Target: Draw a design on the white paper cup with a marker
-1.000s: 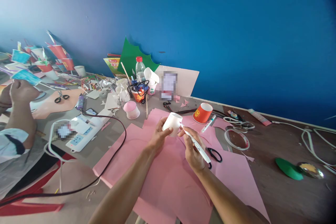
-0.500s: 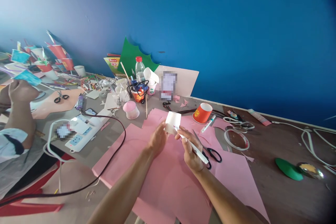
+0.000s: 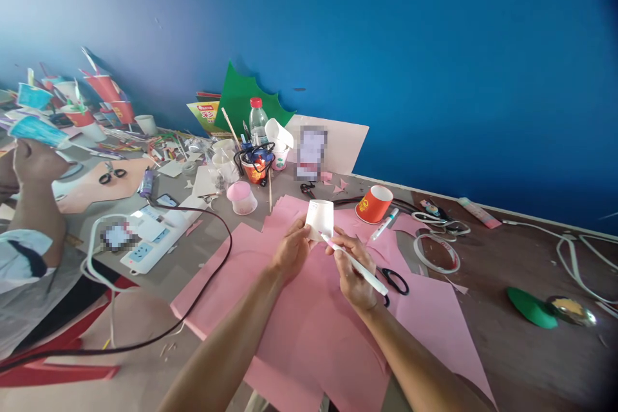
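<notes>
"One white paper cup (image 3: pixel 320 214), just below the centre of the frame. What holds it?"

"The left hand (image 3: pixel 292 248) grips its left side; the right hand (image 3: pixel 356 271) pinches a white marker (image 3: pixel 363 273), tip at the cup's lower edge."

"Touching?"

"I can't tell."

"What's nearby?"

"Pink sheets (image 3: pixel 290 328) under both hands at lower centre, black scissor handles (image 3: pixel 404 288) beside the right hand, and a red cup (image 3: pixel 373 206) right of centre."

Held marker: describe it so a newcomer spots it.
Start at the pink paper below the blue wall. There, the left hand holds a white cup; the right hand grips the white marker, pointed at that cup. The other marker lies beside the red cup; this one is held.
</notes>
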The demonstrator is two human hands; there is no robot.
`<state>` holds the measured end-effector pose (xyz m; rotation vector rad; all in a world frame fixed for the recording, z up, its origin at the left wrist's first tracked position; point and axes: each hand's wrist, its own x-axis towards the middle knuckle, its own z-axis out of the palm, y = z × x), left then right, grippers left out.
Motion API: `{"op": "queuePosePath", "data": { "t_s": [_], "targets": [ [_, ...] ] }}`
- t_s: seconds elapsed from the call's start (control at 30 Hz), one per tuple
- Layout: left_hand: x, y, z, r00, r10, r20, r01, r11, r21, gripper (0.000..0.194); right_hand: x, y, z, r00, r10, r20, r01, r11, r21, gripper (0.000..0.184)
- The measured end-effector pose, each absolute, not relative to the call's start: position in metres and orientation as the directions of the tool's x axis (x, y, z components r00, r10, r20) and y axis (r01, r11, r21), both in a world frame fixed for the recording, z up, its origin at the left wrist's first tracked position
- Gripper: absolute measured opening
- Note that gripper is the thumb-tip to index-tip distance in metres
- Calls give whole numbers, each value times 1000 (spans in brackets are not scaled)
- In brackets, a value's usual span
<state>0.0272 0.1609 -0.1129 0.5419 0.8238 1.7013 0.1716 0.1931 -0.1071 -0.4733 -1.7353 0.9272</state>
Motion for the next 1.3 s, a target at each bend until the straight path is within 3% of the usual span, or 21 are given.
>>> {"op": "queuePosePath", "data": {
  "t_s": [1.03, 1.3],
  "targets": [
    [25, 161, -112, -355, 934, -33, -613, -206, 763, 58, 173, 197, -115, -387, 679, 624, 66, 695, -716, 14],
    [23, 162, -115, -366, 930, -39, -608, -207, 767, 56, 174, 197, -113, -423, 670, 610, 0, 673, -739, 14]
  ]
}}
